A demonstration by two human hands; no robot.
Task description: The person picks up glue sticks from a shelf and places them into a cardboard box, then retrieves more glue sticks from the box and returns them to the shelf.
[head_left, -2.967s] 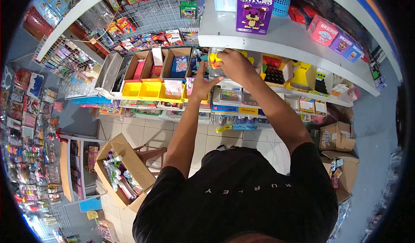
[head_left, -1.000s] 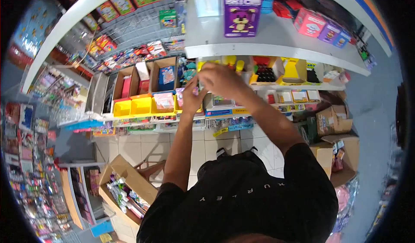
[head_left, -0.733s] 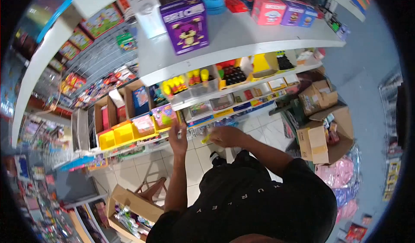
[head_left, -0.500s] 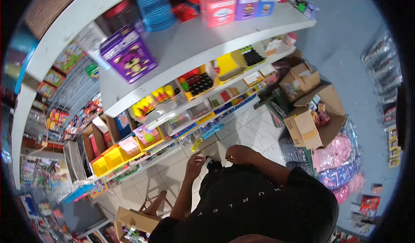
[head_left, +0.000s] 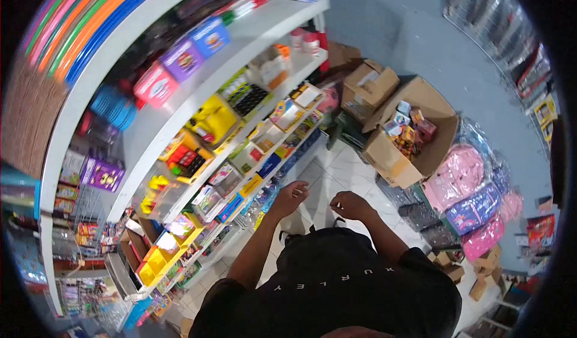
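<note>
Both hands have dropped from the shelf to waist height, left hand and right hand loosely curled, grip contents indiscernible, open box beyond them.

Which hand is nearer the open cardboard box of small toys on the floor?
Right. The right hand is lower left of the open cardboard box, clearly apart from it. The left hand is farther off, by the shelf edge.

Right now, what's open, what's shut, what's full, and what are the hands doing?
Left hand: fingers pinched on something small, too tiny to name.
Right hand: fingers curled, maybe pinching something small.
Big cardboard box: open, holding small colourful packs.
Smaller cardboard box: flaps open.
White shelves: stocked with boxes and trays.
Pink bags: wrapped in clear plastic.
</note>
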